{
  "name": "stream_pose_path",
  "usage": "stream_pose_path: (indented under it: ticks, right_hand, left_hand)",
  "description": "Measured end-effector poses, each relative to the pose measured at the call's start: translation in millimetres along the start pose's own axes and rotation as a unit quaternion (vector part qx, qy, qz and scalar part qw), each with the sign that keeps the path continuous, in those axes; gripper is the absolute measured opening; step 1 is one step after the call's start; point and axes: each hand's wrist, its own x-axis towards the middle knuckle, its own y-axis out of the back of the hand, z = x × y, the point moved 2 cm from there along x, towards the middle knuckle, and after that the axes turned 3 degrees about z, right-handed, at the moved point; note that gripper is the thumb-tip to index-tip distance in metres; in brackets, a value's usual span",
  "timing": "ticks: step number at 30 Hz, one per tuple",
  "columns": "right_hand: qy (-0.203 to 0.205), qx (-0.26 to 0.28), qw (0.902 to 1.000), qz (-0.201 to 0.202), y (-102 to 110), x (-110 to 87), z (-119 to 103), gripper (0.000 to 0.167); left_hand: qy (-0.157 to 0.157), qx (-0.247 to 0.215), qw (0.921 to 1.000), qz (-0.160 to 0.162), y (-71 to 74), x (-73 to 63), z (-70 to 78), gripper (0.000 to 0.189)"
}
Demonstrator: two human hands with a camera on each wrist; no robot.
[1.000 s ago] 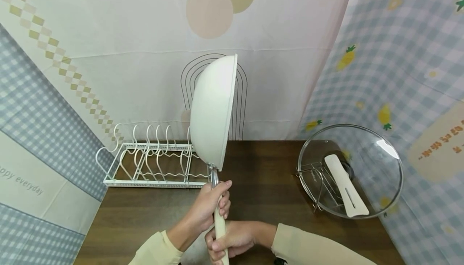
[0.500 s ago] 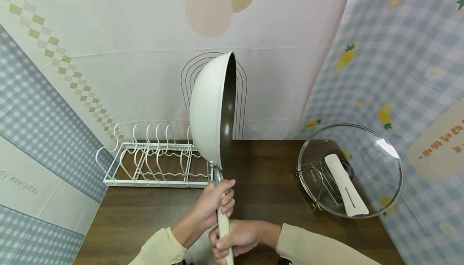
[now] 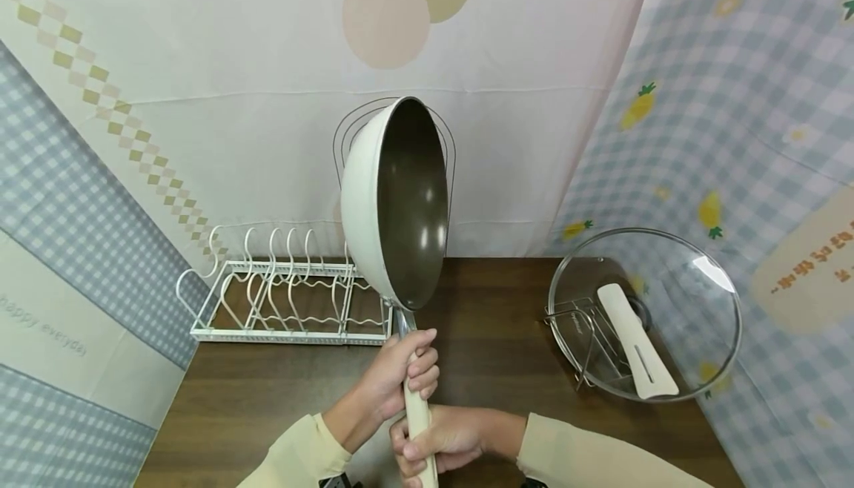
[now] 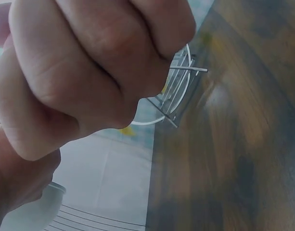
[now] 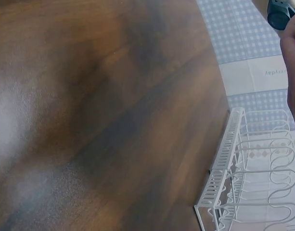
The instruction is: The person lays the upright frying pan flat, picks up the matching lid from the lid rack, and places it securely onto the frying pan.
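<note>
the left hand (image 3: 400, 375) curls its fingers round the pale handle (image 3: 418, 417) near its metal neck, and the right hand (image 3: 445, 437) wraps its fingers round it lower down. the white pan (image 3: 405, 202) is held up over the bench (image 3: 500, 340), tilted, its dark inside turned rightward, the white rack (image 3: 267, 337) to its left and the glass lid (image 3: 690, 302) to its right.

A white pan (image 3: 412, 199), dark inside, is held sideways above the worktop (image 3: 497, 347), cream handle (image 3: 417, 410) toward the near edge.
</note>
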Motion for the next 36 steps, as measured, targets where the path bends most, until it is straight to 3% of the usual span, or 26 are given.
stream_pose_path:
  ticks: [5,14,23,36]
  right_hand:
    - [-0.002,0.014,0.9999,0.002,-2.3,-1.5,-1.1,0.041]
    - [0.013,0.026,0.9996,-0.003,-5.8,-5.2,-3.4,0.041]
    - [0.025,0.028,0.9993,0.007,-9.9,-9.2,-3.8,0.038]
    - [0.040,0.038,0.9985,-0.001,-16.6,-14.9,-8.8,0.033]
  left_hand:
    - [0.010,-0.017,0.9997,-0.011,-0.8,1.4,-0.8,0.039]
    - [0.029,-0.049,0.9965,-0.061,-2.5,4.1,-1.3,0.042]
    - [0.036,-0.065,0.9888,-0.129,-4.6,7.3,-2.0,0.041]
    - [0.062,-0.101,0.9779,-0.172,-10.3,11.3,-5.1,0.038]
